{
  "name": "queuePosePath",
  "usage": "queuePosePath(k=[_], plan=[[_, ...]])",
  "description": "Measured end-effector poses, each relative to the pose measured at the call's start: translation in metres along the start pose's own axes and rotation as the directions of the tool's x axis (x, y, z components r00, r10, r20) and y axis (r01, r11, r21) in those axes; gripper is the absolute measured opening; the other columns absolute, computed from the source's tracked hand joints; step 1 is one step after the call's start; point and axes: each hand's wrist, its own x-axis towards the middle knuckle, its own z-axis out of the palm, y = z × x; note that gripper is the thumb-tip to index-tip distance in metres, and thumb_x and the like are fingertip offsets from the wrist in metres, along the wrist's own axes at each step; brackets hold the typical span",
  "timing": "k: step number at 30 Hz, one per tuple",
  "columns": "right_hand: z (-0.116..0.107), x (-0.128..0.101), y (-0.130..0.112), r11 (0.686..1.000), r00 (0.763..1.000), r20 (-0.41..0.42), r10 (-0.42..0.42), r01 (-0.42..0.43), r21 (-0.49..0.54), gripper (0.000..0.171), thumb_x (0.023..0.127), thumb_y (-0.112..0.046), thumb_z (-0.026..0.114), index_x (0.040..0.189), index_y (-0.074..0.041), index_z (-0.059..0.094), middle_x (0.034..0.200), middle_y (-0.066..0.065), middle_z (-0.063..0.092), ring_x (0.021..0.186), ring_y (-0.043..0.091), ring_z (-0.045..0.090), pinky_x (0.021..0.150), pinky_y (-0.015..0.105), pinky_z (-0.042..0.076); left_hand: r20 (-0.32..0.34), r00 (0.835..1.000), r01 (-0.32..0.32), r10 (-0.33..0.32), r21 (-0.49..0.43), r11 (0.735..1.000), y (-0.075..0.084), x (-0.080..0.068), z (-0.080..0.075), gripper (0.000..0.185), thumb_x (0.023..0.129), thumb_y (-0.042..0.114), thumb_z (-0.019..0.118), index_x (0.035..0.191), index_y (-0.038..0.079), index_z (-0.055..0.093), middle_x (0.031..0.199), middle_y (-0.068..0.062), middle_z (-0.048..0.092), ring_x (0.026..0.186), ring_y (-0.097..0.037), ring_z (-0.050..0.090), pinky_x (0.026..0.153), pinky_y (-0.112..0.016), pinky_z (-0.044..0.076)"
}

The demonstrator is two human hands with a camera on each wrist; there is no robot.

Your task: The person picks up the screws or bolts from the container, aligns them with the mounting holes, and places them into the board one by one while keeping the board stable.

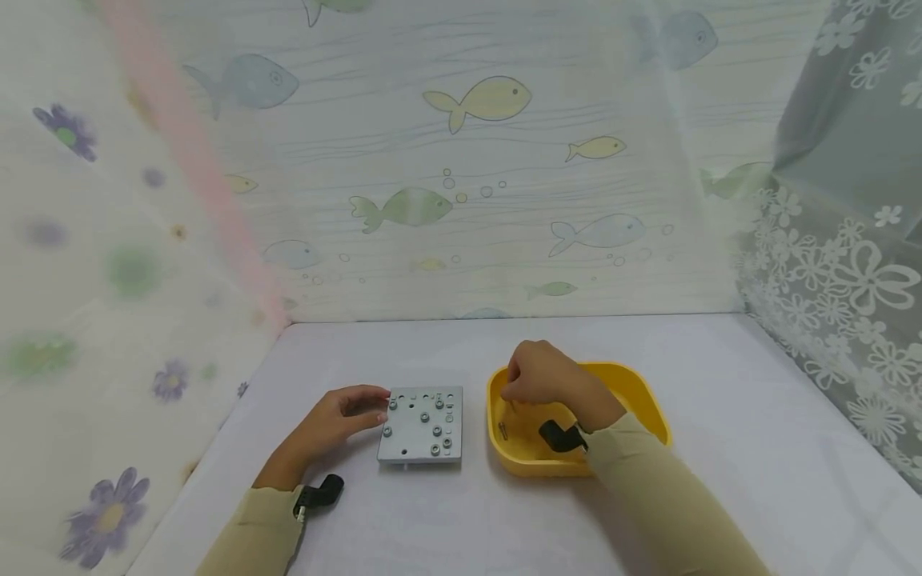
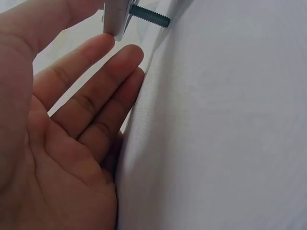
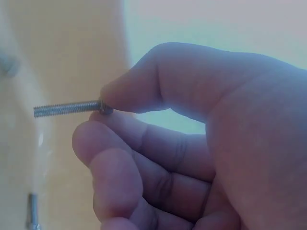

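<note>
A square silvery metal plate (image 1: 409,438) lies toward the middle of the table, with several socket-head bolts standing in its holes. My left hand (image 1: 333,424) rests at the plate's left edge, thumb and forefinger touching it and the other fingers loosely extended. From below the plate, a threaded bolt shank (image 2: 151,16) sticks out in the left wrist view. Over the yellow tray (image 1: 547,469), my right hand (image 1: 540,374) pinches a metal bolt (image 3: 69,109) by its head between thumb and forefinger. Its threaded end points away from the fingertips.
Another bolt (image 1: 503,431) lies at the left inside the tray, right of the plate. A white cloth covers the table (image 1: 475,528). Fish-print curtain (image 1: 403,264) hangs behind, and lace-patterned fabric (image 1: 857,304) borders the right side.
</note>
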Motion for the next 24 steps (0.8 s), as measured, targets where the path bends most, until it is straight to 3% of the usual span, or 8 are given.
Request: queuePosePath(k=[9, 11, 15, 24], plan=[[-0.001, -0.005, -0.008, 0.998, 0.998, -0.061, -0.019, 0.023, 0.062, 0.007, 0.086, -0.024, 0.073, 0.081, -0.021, 0.077, 0.08, -0.005, 0.071, 0.074, 0.017, 0.06, 0.068, 0.029, 0.051, 0.017, 1.0, 0.006, -0.006, 0.005, 1.0, 0.006, -0.003, 0.0, 0.047, 0.091, 0.04, 0.08, 0.133, 0.026, 0.067, 0.129, 0.005, 0.071, 0.13, -0.018, 0.061, 0.115, -0.045, 0.044], [-0.001, -0.006, -0.008, 0.998, 0.998, -0.068, -0.015, 0.02, 0.067, 0.006, 0.086, -0.024, 0.073, 0.083, -0.022, 0.078, 0.082, -0.005, 0.071, 0.077, 0.017, 0.061, 0.07, 0.03, 0.051, 0.027, 1.0, -0.001, 0.001, 0.01, 1.0, 0.005, -0.001, 0.001, 0.048, 0.09, 0.041, 0.08, 0.134, 0.026, 0.066, 0.129, 0.004, 0.071, 0.131, -0.02, 0.06, 0.117, -0.052, 0.04], [0.001, -0.01, -0.009, 0.998, 0.995, -0.093, -0.023, 0.029, 0.061, 0.007, 0.086, -0.025, 0.073, 0.08, -0.024, 0.077, 0.08, -0.007, 0.071, 0.077, 0.017, 0.06, 0.07, 0.031, 0.051, 0.052, 0.999, -0.005, 0.004, 0.019, 1.0, 0.005, 0.001, 0.001, 0.051, 0.09, 0.043, 0.08, 0.136, 0.027, 0.065, 0.13, 0.004, 0.07, 0.133, -0.02, 0.059, 0.119, -0.054, 0.038], [0.012, -0.011, -0.024, 0.996, 0.988, -0.136, -0.066, 0.074, 0.053, 0.013, 0.087, -0.033, 0.074, 0.075, -0.028, 0.074, 0.078, -0.008, 0.069, 0.075, 0.016, 0.06, 0.067, 0.032, 0.05, 0.06, 0.997, 0.048, -0.05, 0.03, 0.998, 0.002, -0.001, -0.003, 0.055, 0.086, 0.045, 0.083, 0.137, 0.032, 0.064, 0.13, 0.008, 0.07, 0.136, -0.018, 0.056, 0.121, -0.054, 0.035]])
